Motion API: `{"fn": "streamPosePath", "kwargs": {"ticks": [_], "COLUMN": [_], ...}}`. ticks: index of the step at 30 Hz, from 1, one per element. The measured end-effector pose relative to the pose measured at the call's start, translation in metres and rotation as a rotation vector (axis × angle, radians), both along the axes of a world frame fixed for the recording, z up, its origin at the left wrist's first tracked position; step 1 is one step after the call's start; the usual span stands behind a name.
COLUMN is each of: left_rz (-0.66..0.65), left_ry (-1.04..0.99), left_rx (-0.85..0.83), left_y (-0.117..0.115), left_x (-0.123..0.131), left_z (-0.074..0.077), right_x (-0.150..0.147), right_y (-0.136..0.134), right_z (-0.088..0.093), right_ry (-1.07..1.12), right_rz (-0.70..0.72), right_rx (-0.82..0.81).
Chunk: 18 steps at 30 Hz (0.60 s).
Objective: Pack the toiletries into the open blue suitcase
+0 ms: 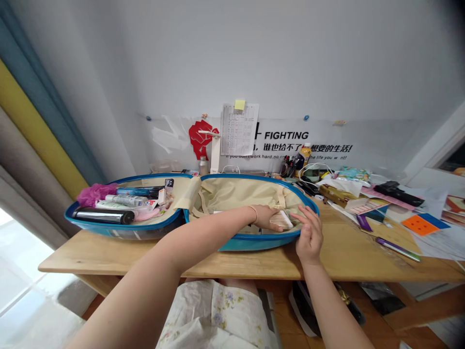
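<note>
A blue-rimmed suitcase (250, 237) lies unfolded on the wooden table, its cream lining showing. Inside its right half, my left hand (266, 217) has its fingers closed on a small beige item with ribs and a white edge (281, 220); its exact kind I cannot make out. At the right end of the rim is my right hand (309, 231), fingers apart and pointing toward that item, holding nothing. The left half holds a pink bath puff (96, 195), a black cylinder (103, 215), a clear bottle (127, 199) and several other toiletries.
Behind the suitcase stand a white lamp (215, 152) and a yellow-labelled bottle (303, 157). Papers, a brown pouch (336, 195), an orange case (421, 224) and a purple pen (397, 248) clutter the right side. The table's front edge (254, 274) runs close to my lap.
</note>
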<state>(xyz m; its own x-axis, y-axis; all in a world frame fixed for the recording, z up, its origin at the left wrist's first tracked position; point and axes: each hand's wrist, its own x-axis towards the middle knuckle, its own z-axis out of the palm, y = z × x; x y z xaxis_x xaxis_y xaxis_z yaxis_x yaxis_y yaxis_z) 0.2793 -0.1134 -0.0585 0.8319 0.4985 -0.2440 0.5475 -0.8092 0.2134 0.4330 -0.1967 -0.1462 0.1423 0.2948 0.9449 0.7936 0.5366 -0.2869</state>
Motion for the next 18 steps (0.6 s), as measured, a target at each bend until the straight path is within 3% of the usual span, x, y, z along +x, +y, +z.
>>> {"fn": "streamPosePath", "kwargs": {"ticks": [4, 7, 9, 11, 13, 16, 18], "left_rz": [0.019, 0.031, 0.157, 0.446, 0.615, 0.828, 0.938], "left_ry": [-0.143, -0.287, -0.285, -0.171, -0.082, 0.063, 0.137], "left_rx": [0.068, 0.147, 0.209, 0.288, 0.311, 0.321, 0.322], "left_y": [0.001, 0.014, 0.028, 0.041, 0.050, 0.047, 0.034], "left_x": [-0.015, -0.053, -0.097, -0.152, -0.212, -0.296, -0.339], "left_z": [0.017, 0.041, 0.056, 0.069, 0.076, 0.082, 0.084], "right_x": [0.000, 0.001, 0.001, 0.001, 0.001, 0.001, 0.000], "right_y": [0.001, 0.002, 0.003, 0.003, 0.003, 0.003, 0.003], "right_z": [0.000, -0.001, -0.001, -0.001, 0.000, 0.000, 0.001], "right_ry": [0.000, -0.005, -0.007, -0.007, -0.005, -0.003, 0.010], "right_rz": [0.014, 0.008, 0.000, -0.008, -0.011, -0.010, -0.014], "right_rx": [0.009, 0.020, 0.023, 0.016, 0.011, 0.001, -0.012]}}
